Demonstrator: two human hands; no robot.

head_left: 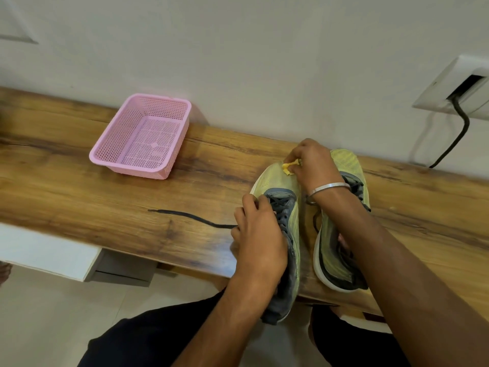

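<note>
Grips the laced throat of the yellow shoe (277, 182) with the left hand (258, 234), heel overhanging the worktop's (79, 181) front edge. Pinches a small yellow wad (289, 166) against that shoe's toe with the right hand (312, 162). Trails one dark lace (190, 215) leftward along the worktop.

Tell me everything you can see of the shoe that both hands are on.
The shoe is a trainer of yellow-green knit with a grey lace panel, grey heel and pale sole. It lies on the wooden top, toe towards the wall, heel past the front edge. One dark lace trails left across the wood. The left hand grips it at the lacing; the right hand pinches a small yellow scrap against its toe.
</note>
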